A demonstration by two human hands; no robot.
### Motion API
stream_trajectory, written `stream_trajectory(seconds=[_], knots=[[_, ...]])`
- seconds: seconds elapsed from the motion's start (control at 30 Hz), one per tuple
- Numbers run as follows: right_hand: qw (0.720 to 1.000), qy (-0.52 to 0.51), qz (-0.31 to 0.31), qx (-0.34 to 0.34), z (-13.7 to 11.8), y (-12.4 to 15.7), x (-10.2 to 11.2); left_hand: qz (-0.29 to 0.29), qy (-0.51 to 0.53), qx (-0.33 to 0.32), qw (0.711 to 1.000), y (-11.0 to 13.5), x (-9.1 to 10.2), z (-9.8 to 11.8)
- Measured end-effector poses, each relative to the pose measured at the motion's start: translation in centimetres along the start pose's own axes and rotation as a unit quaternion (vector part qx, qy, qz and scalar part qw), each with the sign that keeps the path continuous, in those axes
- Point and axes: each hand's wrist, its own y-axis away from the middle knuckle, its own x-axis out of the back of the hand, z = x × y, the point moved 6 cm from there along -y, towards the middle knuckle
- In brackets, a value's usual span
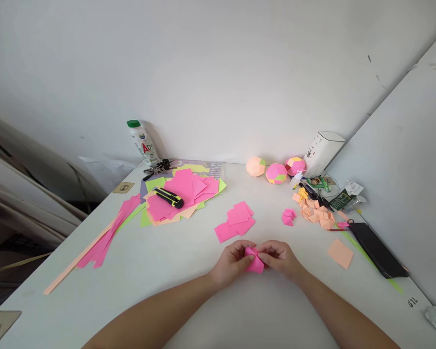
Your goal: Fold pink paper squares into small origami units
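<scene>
My left hand and my right hand meet over the white table, both pinched on a small pink folded paper piece held between them. Just beyond the hands lie several flat pink paper squares. A small heap of folded pink units sits to the right of those.
A pile of pink, green and peach sheets carries a black-and-yellow utility knife. Long paper strips lie left. Three paper balls, folded peach units, a white bottle, keys, a black case.
</scene>
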Motion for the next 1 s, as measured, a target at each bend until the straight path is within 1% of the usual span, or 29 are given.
stream_trajectory(seconds=[0.27,0.43,0.57,0.63,0.77,1.0], knots=[[1.0,0.017,0.001,0.019,-0.1,0.2,-0.1,-0.016,0.017,-0.002,1.0,0.0,-0.2,0.1],[1.0,0.002,0.003,0.009,0.2,0.0,-0.1,-0.05,0.03,0.003,0.998,0.2,-0.6,0.1],[1.0,0.007,0.0,0.01,0.4,0.0,0.0,-0.047,0.027,0.005,0.999,0.2,-0.5,0.1],[1.0,0.004,-0.001,0.012,0.5,0.0,0.1,-0.052,0.033,0.003,0.998,0.2,-0.6,0.2],[1.0,-0.004,-0.011,0.002,0.6,0.1,0.1,-0.081,0.06,-0.001,0.995,0.3,-1.3,0.9],[1.0,0.013,-0.006,0.016,0.3,0.0,0.1,-0.086,0.081,-0.001,0.993,0.3,-1.7,1.4]])
